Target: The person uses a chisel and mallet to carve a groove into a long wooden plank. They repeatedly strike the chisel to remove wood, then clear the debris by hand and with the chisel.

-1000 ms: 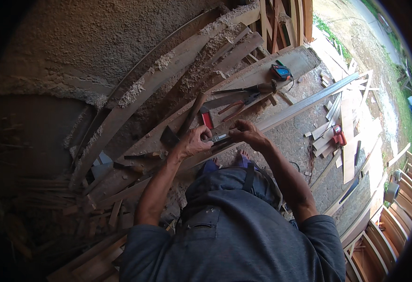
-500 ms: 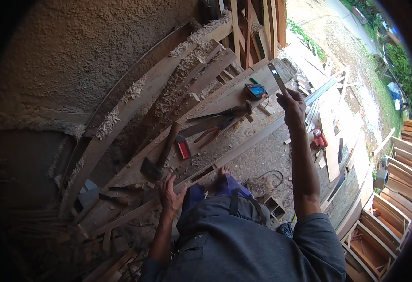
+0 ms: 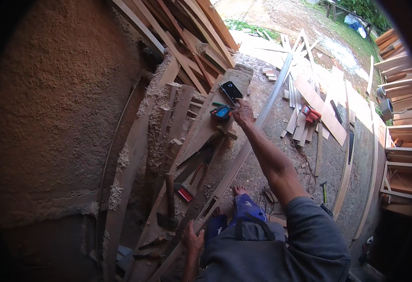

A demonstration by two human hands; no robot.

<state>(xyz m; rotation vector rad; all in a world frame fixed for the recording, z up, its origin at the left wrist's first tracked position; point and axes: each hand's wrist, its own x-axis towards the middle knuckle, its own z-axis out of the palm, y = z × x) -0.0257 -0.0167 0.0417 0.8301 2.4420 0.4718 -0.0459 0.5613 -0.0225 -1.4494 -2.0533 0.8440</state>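
Observation:
My right hand [image 3: 243, 113] reaches over the far end of the workbench [image 3: 236, 75], its fingers closed at the near edge of a dark phone [image 3: 231, 91]. The phone is tilted, and I cannot tell whether it touches the bench. Just beside that hand sits a blue and black tape measure [image 3: 221, 112]. My left hand [image 3: 194, 238] rests with fingers apart on a long, narrow wooden board [image 3: 236, 171] with a slot cut in it. Near the left hand lie an adze-like tool with a wooden handle [image 3: 170, 195] and a red-edged block [image 3: 185, 193].
Pliers [image 3: 197, 174] and other hand tools lie along the bench among shavings. Planks [image 3: 187, 42] lean at the far left by the rough wall [image 3: 65, 117]. A red power tool [image 3: 311, 114] rests among boards on the floor, with a cord nearby. Wooden frames [image 3: 403, 178] stand at the right.
My right hand has come left and down toward the tape measure, and the phone now shows its broad face instead of a narrow side. The view has turned; my left hand stays on the board.

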